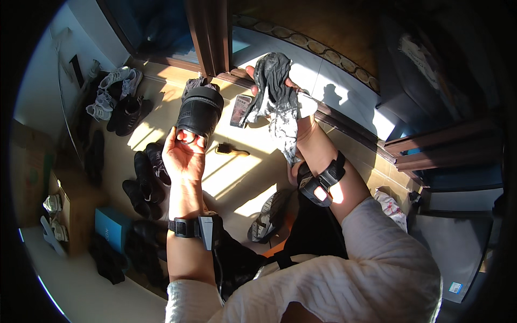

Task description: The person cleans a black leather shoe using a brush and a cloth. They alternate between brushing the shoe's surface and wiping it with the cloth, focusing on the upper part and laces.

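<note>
My left hand [185, 155] grips a black leather shoe [198, 113], palm up, with its fingers inside the near end. Crumpled dark material [201, 87] shows at the shoe's far end; whether it is paper or cloth I cannot tell. To the right, a blackened white rag [274, 87] drapes over my right hand [297, 87], which holds it raised above the floor, partly hidden by its folds. Below and between the hands lie a wooden-handled brush [232, 150] with dark bristles and a smartphone [240, 110] with a lit screen.
White sneakers [106, 103] and dark shoes [131, 115] line the left wall. More black shoes [146, 177] stand nearer, by a blue box [112, 228] and a cardboard box [74, 210]. A brown door-frame post [210, 36] rises ahead. A grey-soled shoe [266, 218] is near my legs.
</note>
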### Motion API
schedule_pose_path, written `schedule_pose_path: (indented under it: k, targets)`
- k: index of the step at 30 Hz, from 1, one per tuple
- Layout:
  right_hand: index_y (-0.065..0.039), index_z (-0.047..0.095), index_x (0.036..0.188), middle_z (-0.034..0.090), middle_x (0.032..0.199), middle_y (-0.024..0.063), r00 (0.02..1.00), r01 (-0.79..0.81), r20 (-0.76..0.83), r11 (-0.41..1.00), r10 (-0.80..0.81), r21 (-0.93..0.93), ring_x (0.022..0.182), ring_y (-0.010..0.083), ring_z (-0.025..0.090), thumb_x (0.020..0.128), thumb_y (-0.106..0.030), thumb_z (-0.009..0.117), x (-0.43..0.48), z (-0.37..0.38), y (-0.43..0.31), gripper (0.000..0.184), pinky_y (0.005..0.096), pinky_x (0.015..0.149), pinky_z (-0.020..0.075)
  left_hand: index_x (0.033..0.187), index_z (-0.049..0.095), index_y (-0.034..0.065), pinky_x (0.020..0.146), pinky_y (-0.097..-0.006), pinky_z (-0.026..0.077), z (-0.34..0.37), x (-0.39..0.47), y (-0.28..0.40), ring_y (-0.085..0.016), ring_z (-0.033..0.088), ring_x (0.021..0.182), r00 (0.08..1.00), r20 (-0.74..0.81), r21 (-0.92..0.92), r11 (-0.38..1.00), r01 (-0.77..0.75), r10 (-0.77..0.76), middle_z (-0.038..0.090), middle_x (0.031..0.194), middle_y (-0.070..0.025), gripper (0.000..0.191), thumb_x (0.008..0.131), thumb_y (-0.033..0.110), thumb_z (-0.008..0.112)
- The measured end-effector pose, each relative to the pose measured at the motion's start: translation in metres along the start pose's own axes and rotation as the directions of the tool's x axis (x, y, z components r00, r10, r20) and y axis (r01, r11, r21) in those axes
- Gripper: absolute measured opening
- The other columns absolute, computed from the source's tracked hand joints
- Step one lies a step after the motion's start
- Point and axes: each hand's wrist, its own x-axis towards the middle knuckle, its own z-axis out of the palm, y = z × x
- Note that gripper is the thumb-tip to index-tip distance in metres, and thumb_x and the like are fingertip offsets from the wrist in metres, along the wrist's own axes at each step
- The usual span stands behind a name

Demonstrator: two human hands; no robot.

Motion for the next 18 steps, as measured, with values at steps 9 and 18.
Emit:
schedule_pose_path:
  k: [9,18]
  targets:
    - [-0.005,0.05,0.13,0.061,0.119,0.0102,0.96,0.11,-0.211,0.941,-0.185,-0.321,0.103,0.0251,0.064,0.091,-0.014,0.059,-0.019,-0.015,-0.007,0.041,0.0369,0.085,0.0543,0.078,0.054,0.0099,0.062,-0.0394,0.051,0.0,0.005,-0.003,-0.017,0.059,0.067,0.998,0.022,-0.032,0.998,0.055,-0.055,0.059,0.071,-0.0008,0.023,0.097,0.021,0.049]
    - [0.005,0.059,0.109,0.065,0.094,0.0083,0.693,-0.161,-0.132,0.027,-0.709,-0.987,0.086,0.0123,0.059,0.089,-0.002,0.061,-0.017,-0.01,0.065,0.022,0.0259,0.077,0.0481,0.076,0.05,0.0119,0.058,-0.0339,0.041,-0.007,0.012,-0.025,-0.013,0.051,0.062,0.98,0.118,0.018,0.987,0.16,-0.161,0.053,0.068,0.0015,0.022,0.095,0.021,0.049]
